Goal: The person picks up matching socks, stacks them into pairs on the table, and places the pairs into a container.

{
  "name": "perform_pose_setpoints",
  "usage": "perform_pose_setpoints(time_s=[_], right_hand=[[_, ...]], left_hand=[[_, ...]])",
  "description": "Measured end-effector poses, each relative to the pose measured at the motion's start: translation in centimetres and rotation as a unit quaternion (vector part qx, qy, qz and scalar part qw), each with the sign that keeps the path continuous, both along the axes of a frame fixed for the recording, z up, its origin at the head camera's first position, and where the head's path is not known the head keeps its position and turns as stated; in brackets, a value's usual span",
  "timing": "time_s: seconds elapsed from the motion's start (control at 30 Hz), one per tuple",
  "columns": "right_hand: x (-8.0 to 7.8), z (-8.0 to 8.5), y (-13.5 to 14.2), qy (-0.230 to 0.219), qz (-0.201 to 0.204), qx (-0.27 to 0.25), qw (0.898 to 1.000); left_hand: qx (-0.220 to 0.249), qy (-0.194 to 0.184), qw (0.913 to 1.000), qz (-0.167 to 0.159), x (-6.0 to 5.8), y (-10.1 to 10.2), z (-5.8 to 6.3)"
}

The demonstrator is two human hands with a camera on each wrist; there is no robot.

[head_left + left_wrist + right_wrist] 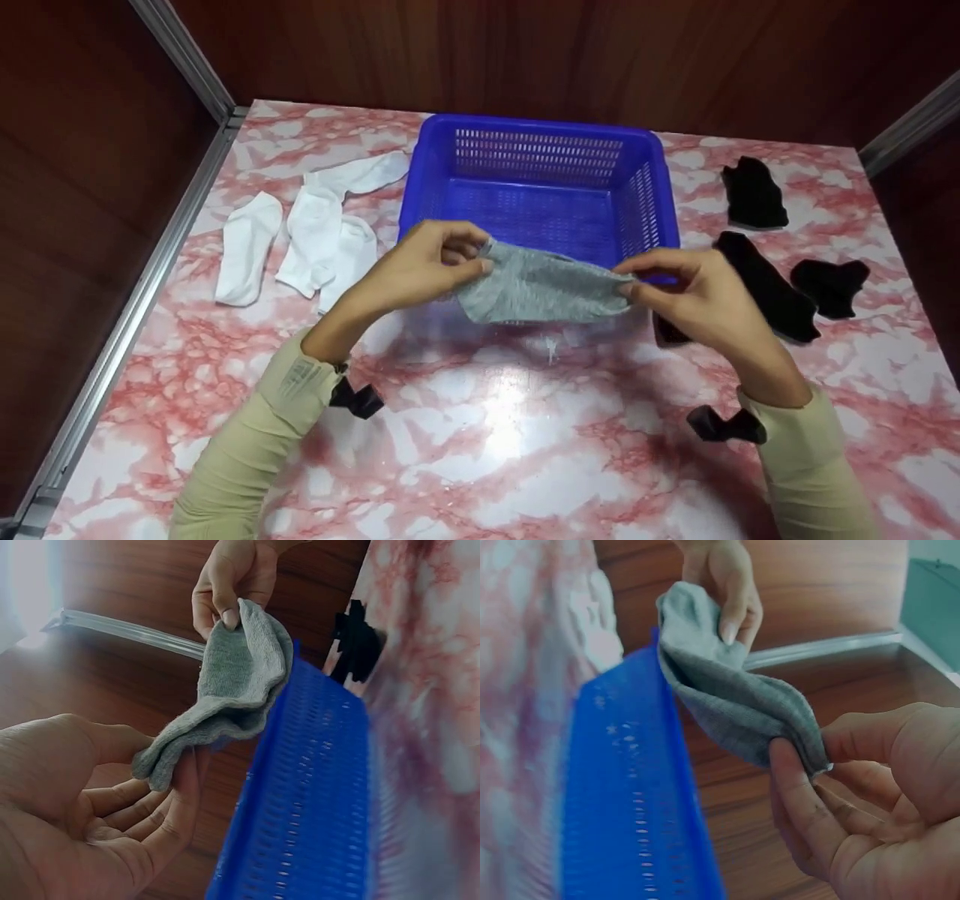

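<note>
A grey sock is stretched sideways between both hands, above the near rim of a blue plastic basket. My left hand pinches one end of it between thumb and fingers. At the other end, my right hand pinches the fabric the same way. In the left wrist view the sock hangs folded, with a gap between its layers. The right wrist view shows the sock's edge held by the thumb and fingertips. Part of the basket's front is hidden behind the sock and hands.
White socks lie left of the basket, one of them apart. Several black socks lie to the right, one partly behind the right hand. The marbled tabletop meets a dark wooden panel at the back.
</note>
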State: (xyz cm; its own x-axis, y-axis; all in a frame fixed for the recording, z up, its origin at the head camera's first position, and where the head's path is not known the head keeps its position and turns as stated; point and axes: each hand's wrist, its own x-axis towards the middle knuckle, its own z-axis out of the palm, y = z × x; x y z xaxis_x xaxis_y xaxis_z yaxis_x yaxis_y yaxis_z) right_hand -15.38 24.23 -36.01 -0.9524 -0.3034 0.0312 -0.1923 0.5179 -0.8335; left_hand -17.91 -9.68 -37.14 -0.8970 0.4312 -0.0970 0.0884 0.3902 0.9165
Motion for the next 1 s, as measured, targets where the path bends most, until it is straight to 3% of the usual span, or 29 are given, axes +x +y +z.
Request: perform_pose_setpoints(time_s=[0.1,0.33,0.67,0.83,1.0], right_hand=[[-0.7,1.1,-0.3,0.022,0.001,0.018,1.0],[-2.8,2.3,-0.5,-0.002,0.011,0.044,0.999],[-6.4,2.3,0.5,-0.034,0.072,-0.03,0.996],[-8.8,2.5,0.8,-0.04,0.098,-0.033,0.994],[-11.1,2.5,0.9,-0.06,0.11,-0.013,0.992]], left_hand=[[-0.008,0.013,0.9998,-0.007,-0.8,0.1,0.8],[-0.034,0.019,0.9986,-0.037,-3.0,-0.3,2.0],[-0.04,0.026,0.9976,-0.05,-5.8,-0.7,3.3],[-0.064,0.039,0.996,-0.049,-6.7,-1.1,3.9],[-0.083,0.022,0.9945,-0.061,-8.6,-1.1,4.4]])
